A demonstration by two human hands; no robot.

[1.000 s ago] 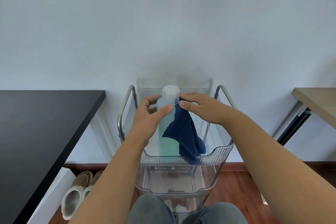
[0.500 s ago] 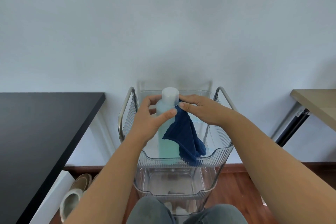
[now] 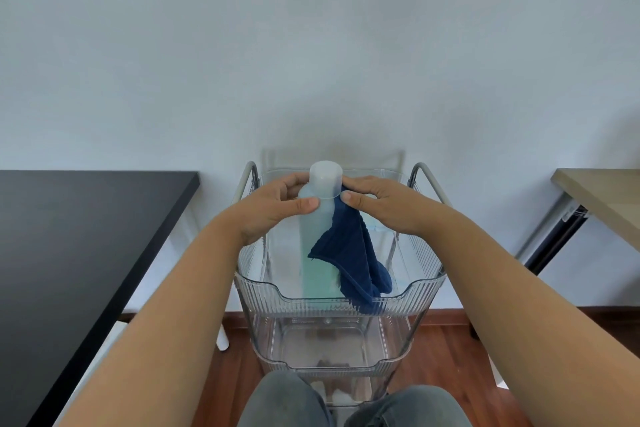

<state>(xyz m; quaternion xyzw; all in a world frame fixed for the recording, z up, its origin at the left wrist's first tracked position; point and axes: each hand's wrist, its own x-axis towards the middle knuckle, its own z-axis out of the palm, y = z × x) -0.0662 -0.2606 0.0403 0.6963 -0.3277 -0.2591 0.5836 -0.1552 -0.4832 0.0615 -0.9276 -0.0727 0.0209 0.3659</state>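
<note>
A tall translucent bottle (image 3: 317, 253) of pale blue-green liquid with a frosted white cap (image 3: 325, 177) stands upright in the top tray of a clear plastic trolley (image 3: 339, 302). My left hand (image 3: 277, 208) grips the bottle's shoulder just below the cap, thumb across the front. My right hand (image 3: 384, 206) holds a dark blue cloth (image 3: 349, 253) against the bottle's right side near the cap. The cloth hangs down over the tray's front rim.
A black table (image 3: 79, 239) lies to the left and a light wooden table (image 3: 606, 198) to the right. The trolley has metal handles (image 3: 427, 177) and lower clear trays (image 3: 332, 343). A white wall is behind. My knees (image 3: 287, 402) are at the bottom, over wooden floor.
The view has shifted slightly. My left thumb has slid further across the bottle's front, and my right hand with the cloth has shifted a little up toward the cap.
</note>
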